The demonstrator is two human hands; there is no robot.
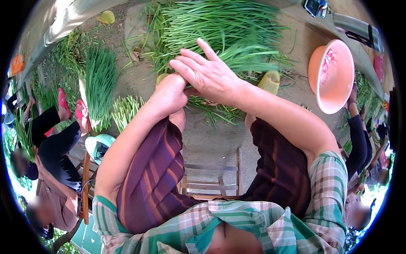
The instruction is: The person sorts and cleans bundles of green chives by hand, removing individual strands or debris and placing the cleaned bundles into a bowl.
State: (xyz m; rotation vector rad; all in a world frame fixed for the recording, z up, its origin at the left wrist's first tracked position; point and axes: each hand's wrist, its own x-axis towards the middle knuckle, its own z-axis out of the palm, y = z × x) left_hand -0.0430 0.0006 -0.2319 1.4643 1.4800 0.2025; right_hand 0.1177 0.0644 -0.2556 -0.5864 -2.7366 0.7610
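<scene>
My left hand [171,93] is curled, partly beneath my other hand, and seems to grip the lower ends of a bunch of long green leaves [247,58]; the grip itself is hidden. Across it lies my right hand [203,71], its fingers stretched out and spread, touching the left. The leafy part of the bunch sticks out to the right and is blurred. Just beyond the hands a large pile of green garlic-chive-like stalks [219,22] covers the ground, with pale cut ends toward the left. Loose trimmings [219,111] lie below my hands.
A pink plastic basin [336,79] stands at the right. To the left lie a dark green bundle [100,85] and a paler bunch [125,111]. A yellow sandal [269,82] is on my right foot. A mint-green helmet-like object [100,144] and seated people flank me. A metal rail curves behind.
</scene>
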